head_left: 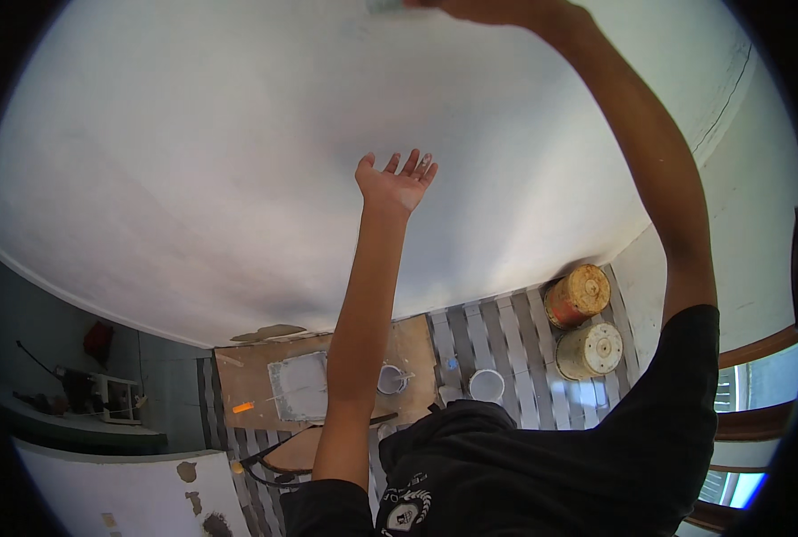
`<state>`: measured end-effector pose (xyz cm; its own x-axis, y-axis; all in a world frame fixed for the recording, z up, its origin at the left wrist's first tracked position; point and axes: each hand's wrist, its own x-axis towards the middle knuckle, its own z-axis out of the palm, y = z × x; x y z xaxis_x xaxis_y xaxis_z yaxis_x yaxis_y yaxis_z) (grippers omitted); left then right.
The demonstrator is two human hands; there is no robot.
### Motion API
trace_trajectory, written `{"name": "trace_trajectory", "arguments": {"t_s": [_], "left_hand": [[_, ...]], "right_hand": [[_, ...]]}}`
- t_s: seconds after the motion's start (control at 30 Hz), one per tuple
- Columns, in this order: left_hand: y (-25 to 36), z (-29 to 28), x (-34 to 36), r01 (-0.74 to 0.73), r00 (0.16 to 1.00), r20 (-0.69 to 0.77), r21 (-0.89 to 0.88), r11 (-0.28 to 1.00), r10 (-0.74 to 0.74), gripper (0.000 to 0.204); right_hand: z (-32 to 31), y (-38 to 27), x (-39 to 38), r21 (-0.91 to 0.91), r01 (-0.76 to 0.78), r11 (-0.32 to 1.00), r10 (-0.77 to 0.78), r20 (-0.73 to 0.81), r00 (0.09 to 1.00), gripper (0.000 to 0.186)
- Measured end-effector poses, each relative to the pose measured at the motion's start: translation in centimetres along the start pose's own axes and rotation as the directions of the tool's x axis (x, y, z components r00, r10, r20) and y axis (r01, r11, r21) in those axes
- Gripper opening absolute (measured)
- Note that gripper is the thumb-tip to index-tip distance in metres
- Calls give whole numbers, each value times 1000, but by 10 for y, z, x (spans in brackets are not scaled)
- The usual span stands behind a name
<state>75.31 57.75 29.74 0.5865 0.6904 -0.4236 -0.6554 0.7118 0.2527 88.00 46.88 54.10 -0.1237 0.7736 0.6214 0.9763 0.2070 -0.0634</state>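
My left hand (394, 183) is raised beside the white wall (238, 161), fingers spread and slightly curled, palm showing, with white smudges and nothing held. Whether it touches the wall is unclear. My right hand (439, 7) reaches high on the wall at the top edge, partly cut off, holding a pale, flat object (386, 7) whose shape is blurred and mostly out of view.
Below are a brown board (238, 376) with a grey tray (301, 385), small containers (486, 386), and a striped floor (533, 403). Two stained upturned buckets (589, 349) stand at right near windows (757, 376). A darker area with clutter (104, 394) lies beyond the wall's left end.
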Motion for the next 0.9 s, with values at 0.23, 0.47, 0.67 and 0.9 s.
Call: {"name": "trace_trajectory", "arguments": {"t_s": [0.23, 0.47, 0.67, 0.9], "left_hand": [[7, -8, 4, -40, 999, -15, 6, 999, 40, 48], [6, -9, 10, -56, 996, -69, 3, 998, 56, 51], [4, -9, 5, -57, 995, -81, 6, 998, 57, 50], [10, -10, 0, -63, 997, -32, 47, 997, 64, 46]], "right_hand": [[49, 38, -26, -214, 312, 926, -378, -551, 744, 12], [160, 73, -115, -377, 159, 912, -277, -281, 919, 38], [92, 38, -80, -217, -111, 970, 159, 216, 963, 32], [15, 43, -10, 53, -149, 987, 154, -98, 983, 11]]}}
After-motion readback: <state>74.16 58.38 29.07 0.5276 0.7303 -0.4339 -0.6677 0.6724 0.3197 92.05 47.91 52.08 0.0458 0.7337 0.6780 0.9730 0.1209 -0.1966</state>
